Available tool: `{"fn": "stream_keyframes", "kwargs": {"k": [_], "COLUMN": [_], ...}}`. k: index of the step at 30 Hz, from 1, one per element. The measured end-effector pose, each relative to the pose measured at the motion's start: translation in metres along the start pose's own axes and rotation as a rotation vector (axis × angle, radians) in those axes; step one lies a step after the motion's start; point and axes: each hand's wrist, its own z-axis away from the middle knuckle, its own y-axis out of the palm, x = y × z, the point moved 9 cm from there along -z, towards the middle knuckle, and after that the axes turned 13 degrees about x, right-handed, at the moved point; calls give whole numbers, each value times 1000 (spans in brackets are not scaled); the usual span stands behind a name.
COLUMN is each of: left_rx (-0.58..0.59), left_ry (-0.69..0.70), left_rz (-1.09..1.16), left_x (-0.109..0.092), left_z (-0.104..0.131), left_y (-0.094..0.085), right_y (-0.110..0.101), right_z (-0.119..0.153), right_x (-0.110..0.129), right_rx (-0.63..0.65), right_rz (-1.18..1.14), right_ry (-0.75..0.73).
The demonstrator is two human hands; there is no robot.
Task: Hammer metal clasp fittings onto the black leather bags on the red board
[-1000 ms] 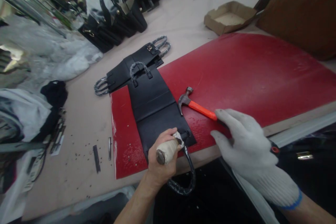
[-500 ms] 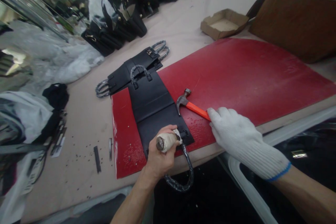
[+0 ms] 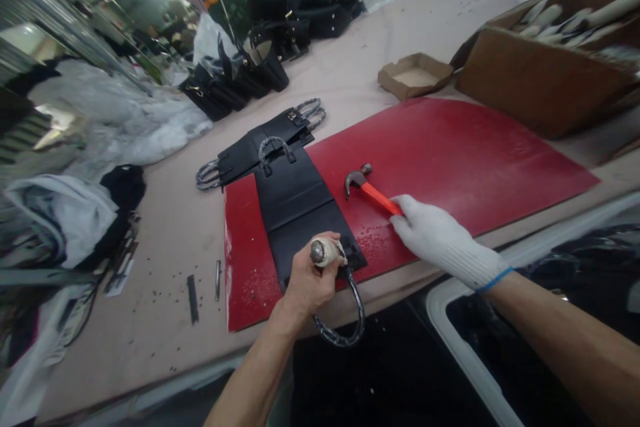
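Observation:
My bare left hand (image 3: 309, 287) is wrapped round a metal punch (image 3: 320, 251) bound in white tape. The punch stands near the front end of a flat black bag panel (image 3: 303, 203), its working tip hidden by my fingers. A wrapped loop handle (image 3: 361, 310) on the panel's near end hangs over the table edge, while another handle (image 3: 273, 143) curves at the far end. In a white knit glove, my right hand (image 3: 437, 237) grips a claw hammer (image 3: 377, 198) by its orange handle. The hammer head is over the red mat (image 3: 450, 153), right of the panel.
More black bag pieces (image 3: 260, 140) lie behind the panel. A shallow cardboard tray (image 3: 415, 73) and a brown box (image 3: 540, 80) of white-wrapped tools stand at the back right. On the left are a thin metal rod (image 3: 217, 280), a dark strip (image 3: 193, 299) and small black bits.
The view has shifted, showing more of the box at the right. The punch in my left hand stands somewhat more upright. My right hand keeps the hammer at nearly the same place.

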Motion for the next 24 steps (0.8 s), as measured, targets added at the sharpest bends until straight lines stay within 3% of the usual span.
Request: {"fn": "stream_keyframes", "kwargs": {"k": [5, 7, 9, 14, 20, 24], "left_rx": [47, 46, 44, 48, 68, 84], "left_ry": [-48, -52, -51, -118, -120, -126], "left_rz": [39, 50, 64, 205, 228, 219], "left_x": [5, 3, -1, 3, 11, 17], "left_z": [-4, -6, -8, -10, -10, -12], "left_y": [3, 4, 4, 8, 13, 17], "right_y": [-12, -18, -24, -43, -77, -77], "right_z": [28, 42, 52, 70, 110, 115], "right_x": [13, 21, 25, 23, 50, 71], "right_rx": [79, 118, 108, -72, -268, -233], "right_rz": [-735, -858, -786, -357, -242, 11], "right_ry": [-164, -230, -277, -252, -354, -429]}}
